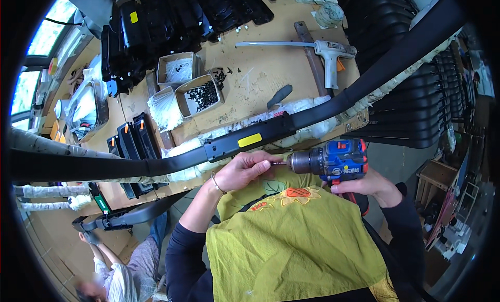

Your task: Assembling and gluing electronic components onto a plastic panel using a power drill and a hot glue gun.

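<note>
A blue cordless drill (333, 161) lies sideways in front of my body, its chuck pointing left. My right hand (364, 187) is wrapped round its handle, which is mostly hidden. My left hand (245, 169) pinches at the tip of the drill bit (280, 163); whether a screw sits between the fingers is too small to tell. Just beyond both hands, a long black curved trim piece (224, 150) with a yellow label (250, 140) rests across padded supports (192, 161).
On the wooden table (260, 57) stand a box of black screws (203, 96), a box of white strips (179, 68) and a glue gun (330, 54). Black plastic parts (166, 20) are heaped behind. Stacked black parts (416, 93) fill the right. Another person (130, 265) works at lower left.
</note>
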### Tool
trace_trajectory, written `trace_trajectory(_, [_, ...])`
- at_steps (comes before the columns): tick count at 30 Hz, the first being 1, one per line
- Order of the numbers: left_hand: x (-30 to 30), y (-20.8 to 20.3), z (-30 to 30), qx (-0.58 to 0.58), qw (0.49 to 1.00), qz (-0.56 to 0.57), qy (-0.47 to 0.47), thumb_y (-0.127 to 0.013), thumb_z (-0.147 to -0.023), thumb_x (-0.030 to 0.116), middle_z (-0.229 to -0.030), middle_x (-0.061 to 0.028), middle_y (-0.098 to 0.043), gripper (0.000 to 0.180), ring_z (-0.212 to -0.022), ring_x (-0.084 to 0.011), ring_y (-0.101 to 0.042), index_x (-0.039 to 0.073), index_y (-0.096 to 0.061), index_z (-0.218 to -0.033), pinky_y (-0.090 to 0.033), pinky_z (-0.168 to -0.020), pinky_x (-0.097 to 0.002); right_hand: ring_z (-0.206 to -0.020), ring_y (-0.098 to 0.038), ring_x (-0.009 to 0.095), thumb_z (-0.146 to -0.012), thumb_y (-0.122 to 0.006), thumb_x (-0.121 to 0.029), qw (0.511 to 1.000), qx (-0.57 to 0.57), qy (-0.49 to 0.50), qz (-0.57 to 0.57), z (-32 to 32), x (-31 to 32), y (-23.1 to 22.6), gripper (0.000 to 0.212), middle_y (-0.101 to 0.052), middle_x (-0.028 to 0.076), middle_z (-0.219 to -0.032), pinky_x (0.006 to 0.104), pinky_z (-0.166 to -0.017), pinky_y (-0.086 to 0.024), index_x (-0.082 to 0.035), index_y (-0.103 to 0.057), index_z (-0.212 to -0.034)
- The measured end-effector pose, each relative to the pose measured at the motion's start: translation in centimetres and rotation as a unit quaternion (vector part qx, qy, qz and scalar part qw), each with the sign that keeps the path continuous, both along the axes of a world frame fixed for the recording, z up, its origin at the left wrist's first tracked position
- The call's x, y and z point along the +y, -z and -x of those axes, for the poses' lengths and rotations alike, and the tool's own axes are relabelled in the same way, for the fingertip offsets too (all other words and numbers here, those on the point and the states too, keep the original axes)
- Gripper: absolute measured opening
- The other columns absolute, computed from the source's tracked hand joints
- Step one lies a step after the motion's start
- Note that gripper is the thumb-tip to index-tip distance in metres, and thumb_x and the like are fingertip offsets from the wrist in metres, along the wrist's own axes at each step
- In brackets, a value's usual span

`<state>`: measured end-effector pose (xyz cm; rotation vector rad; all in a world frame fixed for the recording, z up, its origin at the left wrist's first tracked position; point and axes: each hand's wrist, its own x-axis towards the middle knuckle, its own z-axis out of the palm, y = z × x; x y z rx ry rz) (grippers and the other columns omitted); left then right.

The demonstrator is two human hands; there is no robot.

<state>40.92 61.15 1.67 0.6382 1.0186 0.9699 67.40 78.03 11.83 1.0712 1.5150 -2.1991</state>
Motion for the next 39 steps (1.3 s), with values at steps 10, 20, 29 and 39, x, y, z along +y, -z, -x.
trace_trajectory(10, [1.7,6.3,-0.6,0.707,0.695,-0.121,0.053,-0.062,-0.085,0.052,-0.12,-0.0165,-0.055,0.073,-0.112,-0.0316,-0.051,0.009,-0.046,-0.142,-0.037,-0.093,-0.0451,-0.059,-0.062,0.012,-0.081,-0.069,-0.009,0.979,-0.148,-0.042,-0.131,6.0,5.5,-2.6,0.026,-0.061,0.004,-0.073,0.0263,-0.054,-0.05,-0.001,-0.057,-0.102])
trace_trajectory(20, [2.0,6.6,-0.2,0.695,0.707,-0.113,0.073,-0.062,-0.084,0.053,-0.122,-0.0153,-0.053,0.076,-0.114,-0.0306,-0.049,0.012,-0.044,-0.145,-0.034,-0.096,-0.0449,-0.054,-0.06,0.012,-0.079,-0.065,-0.014,0.953,-0.214,-0.149,-0.155,9.6,5.9,0.1,0.015,-0.06,0.004,-0.065,0.0296,-0.052,-0.05,-0.003,-0.06,-0.088])
trace_trajectory(29, [1.9,7.2,0.0,0.692,0.707,-0.137,0.049,-0.063,-0.084,0.053,-0.118,-0.016,-0.055,0.076,-0.111,-0.0316,-0.051,0.013,-0.043,-0.146,-0.035,-0.096,-0.0453,-0.054,-0.06,0.013,-0.08,-0.064,-0.015,0.947,-0.212,-0.167,-0.173,10.3,5.7,0.8,0.018,-0.06,0.005,-0.065,0.0299,-0.053,-0.051,-0.002,-0.061,-0.091])
trace_trajectory(39, [1.9,7.5,0.1,0.689,0.709,-0.141,0.043,-0.061,-0.085,0.053,-0.118,-0.0162,-0.055,0.074,-0.11,-0.0309,-0.051,0.012,-0.044,-0.145,-0.036,-0.094,-0.0445,-0.051,-0.061,0.016,-0.077,-0.067,-0.006,0.907,-0.334,-0.229,-0.115,13.7,7.3,1.3,0.016,-0.061,0.006,-0.072,0.029,-0.045,-0.05,-0.001,-0.06,-0.09])
